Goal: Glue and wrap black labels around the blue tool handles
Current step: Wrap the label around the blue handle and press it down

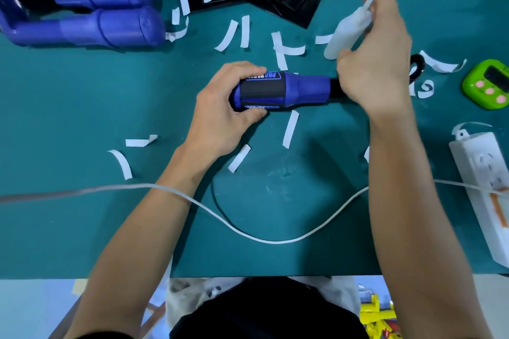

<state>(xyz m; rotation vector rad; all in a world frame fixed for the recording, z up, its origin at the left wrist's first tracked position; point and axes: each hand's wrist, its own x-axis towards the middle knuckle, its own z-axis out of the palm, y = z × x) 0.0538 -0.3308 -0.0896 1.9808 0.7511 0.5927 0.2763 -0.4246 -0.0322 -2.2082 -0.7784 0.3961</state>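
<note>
Handle: blue plastic tool handle [300,89] lay flat on the teal worktop [68,91], mid-frame, with a black label [261,91] round its fat end.
Left grip: left grip [228,107] was clamped on the handle's butt, fingers over the label's edges, probably to seat it.
Right grip: right grip [377,63] was closed round a white squeeze glue bottle [347,33], nozzle tipped up and away, likely keeping glue off; its heel sat by the handle's black neck.
Spares: bare blue handles [110,25] were piled far left.
</note>
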